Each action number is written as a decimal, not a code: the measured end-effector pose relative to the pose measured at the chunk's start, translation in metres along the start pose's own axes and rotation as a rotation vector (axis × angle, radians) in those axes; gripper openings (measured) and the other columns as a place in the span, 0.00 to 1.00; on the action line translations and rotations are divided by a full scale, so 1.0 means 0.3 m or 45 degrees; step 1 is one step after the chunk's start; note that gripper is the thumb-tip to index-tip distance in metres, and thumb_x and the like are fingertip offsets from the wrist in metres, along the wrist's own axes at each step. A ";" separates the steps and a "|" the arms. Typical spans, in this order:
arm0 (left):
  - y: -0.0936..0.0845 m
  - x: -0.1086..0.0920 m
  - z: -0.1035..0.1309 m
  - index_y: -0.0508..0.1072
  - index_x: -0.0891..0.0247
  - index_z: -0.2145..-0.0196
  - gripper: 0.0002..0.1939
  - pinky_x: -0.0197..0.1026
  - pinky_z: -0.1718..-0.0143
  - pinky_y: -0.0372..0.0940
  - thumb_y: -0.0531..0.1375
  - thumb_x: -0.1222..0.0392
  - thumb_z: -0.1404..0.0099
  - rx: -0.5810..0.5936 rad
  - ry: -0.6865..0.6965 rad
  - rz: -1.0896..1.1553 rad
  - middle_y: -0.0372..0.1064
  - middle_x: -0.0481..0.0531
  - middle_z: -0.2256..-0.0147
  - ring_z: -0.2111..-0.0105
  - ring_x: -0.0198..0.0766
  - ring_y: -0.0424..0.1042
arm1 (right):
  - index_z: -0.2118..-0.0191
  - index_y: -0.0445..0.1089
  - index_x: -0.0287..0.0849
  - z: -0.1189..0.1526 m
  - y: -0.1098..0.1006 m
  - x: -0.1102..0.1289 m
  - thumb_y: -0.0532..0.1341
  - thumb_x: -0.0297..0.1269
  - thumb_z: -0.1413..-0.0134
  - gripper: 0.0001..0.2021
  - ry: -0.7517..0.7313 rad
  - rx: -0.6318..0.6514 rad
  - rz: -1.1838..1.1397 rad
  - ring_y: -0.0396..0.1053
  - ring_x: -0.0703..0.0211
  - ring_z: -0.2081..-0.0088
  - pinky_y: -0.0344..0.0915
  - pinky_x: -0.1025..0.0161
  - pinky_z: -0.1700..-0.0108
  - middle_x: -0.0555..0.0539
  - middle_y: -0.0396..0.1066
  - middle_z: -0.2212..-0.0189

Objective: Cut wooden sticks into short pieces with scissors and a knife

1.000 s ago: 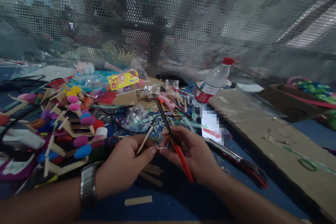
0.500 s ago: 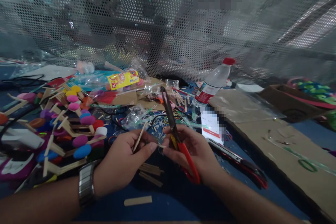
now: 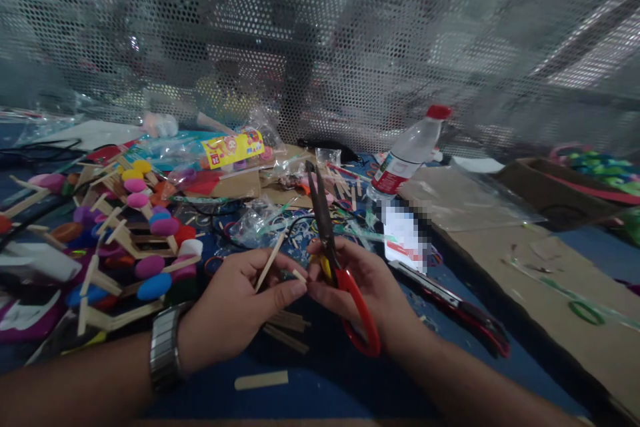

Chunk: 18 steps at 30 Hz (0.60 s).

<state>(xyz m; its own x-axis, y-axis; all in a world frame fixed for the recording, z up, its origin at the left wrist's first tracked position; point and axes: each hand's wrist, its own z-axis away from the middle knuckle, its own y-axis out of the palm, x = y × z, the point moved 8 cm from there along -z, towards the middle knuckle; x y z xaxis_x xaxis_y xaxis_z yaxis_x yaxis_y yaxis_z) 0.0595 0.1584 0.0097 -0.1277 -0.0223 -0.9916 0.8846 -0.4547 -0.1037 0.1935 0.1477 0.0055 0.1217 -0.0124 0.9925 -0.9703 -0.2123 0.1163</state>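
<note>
My left hand (image 3: 245, 310), a metal-banded watch (image 3: 166, 345) on its wrist, is closed around a wooden craft stick (image 3: 271, 261) that slants up between the fingers. A short pale wooden end (image 3: 299, 276) shows at its fingertips; whether it belongs to the same stick, I cannot tell. Scissors (image 3: 359, 307) with red handles are gripped in my right hand (image 3: 383, 290), dark blades pointing up and away. The fingertips of both hands nearly meet. Below them lie several craft sticks (image 3: 287, 332), partly hidden by the left hand, and one loose stick piece (image 3: 261, 379).
At left is a pile of stick pieces joined with coloured discs (image 3: 155, 287). A utility knife (image 3: 455, 307) and a lit phone (image 3: 403, 237) lie at right, before a water bottle (image 3: 407, 157). Cardboard (image 3: 545, 287) lies further right. A perforated screen (image 3: 320, 60) stands behind.
The short pale wooden end now shows more clearly between my fingertips. My hands have shifted only slightly, and the scissors stay in my right hand.
</note>
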 end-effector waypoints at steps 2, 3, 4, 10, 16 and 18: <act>0.001 -0.010 0.002 0.76 0.63 0.68 0.08 0.38 0.62 0.64 0.64 0.55 0.38 0.000 0.026 -0.012 0.74 0.49 0.69 0.67 0.37 0.70 | 0.59 0.71 0.47 0.001 0.003 0.002 0.76 0.41 0.59 0.21 -0.008 0.002 0.047 0.71 0.60 0.69 0.70 0.63 0.65 0.52 0.72 0.71; -0.001 -0.017 0.003 0.75 0.63 0.69 0.08 0.38 0.62 0.64 0.63 0.55 0.38 -0.013 0.041 -0.028 0.74 0.49 0.69 0.67 0.37 0.70 | 0.59 0.70 0.47 0.002 0.003 0.004 0.76 0.42 0.59 0.21 -0.011 0.003 0.066 0.71 0.60 0.70 0.70 0.62 0.65 0.52 0.71 0.71; -0.005 -0.022 0.004 0.74 0.62 0.70 0.08 0.38 0.63 0.64 0.63 0.55 0.38 -0.031 0.049 -0.040 0.74 0.48 0.69 0.68 0.37 0.70 | 0.59 0.70 0.47 0.003 0.003 0.007 0.75 0.44 0.58 0.21 -0.016 0.004 0.080 0.70 0.60 0.70 0.69 0.62 0.66 0.52 0.71 0.71; -0.031 -0.016 0.001 0.68 0.61 0.67 0.10 0.33 0.77 0.56 0.61 0.52 0.35 -0.099 -0.033 0.112 0.72 0.46 0.72 0.78 0.31 0.61 | 0.54 0.69 0.47 0.022 -0.010 0.028 0.70 0.48 0.49 0.20 -0.067 0.026 0.217 0.70 0.57 0.65 0.69 0.61 0.63 0.49 0.70 0.67; -0.066 -0.011 0.001 0.68 0.61 0.65 0.10 0.31 0.80 0.52 0.62 0.53 0.35 -0.176 -0.022 0.146 0.68 0.42 0.74 0.81 0.26 0.56 | 0.52 0.69 0.46 0.027 -0.039 0.048 0.66 0.43 0.45 0.16 -0.101 0.048 0.480 0.66 0.59 0.68 0.66 0.63 0.65 0.50 0.67 0.68; -0.077 -0.011 0.002 0.68 0.62 0.66 0.10 0.31 0.81 0.52 0.63 0.53 0.36 -0.208 -0.025 0.175 0.68 0.42 0.75 0.81 0.26 0.55 | 0.53 0.70 0.45 0.027 -0.034 0.050 0.65 0.43 0.44 0.15 -0.090 0.102 0.503 0.64 0.60 0.70 0.64 0.64 0.68 0.51 0.65 0.70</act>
<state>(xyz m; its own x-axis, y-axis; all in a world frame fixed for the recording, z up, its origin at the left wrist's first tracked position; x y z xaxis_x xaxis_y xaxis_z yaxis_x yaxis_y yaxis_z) 0.0392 0.1682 0.0154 -0.0082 -0.0923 -0.9957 0.9551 -0.2958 0.0195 0.2069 0.1417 0.0188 -0.2407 -0.1748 0.9547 -0.9260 -0.2533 -0.2798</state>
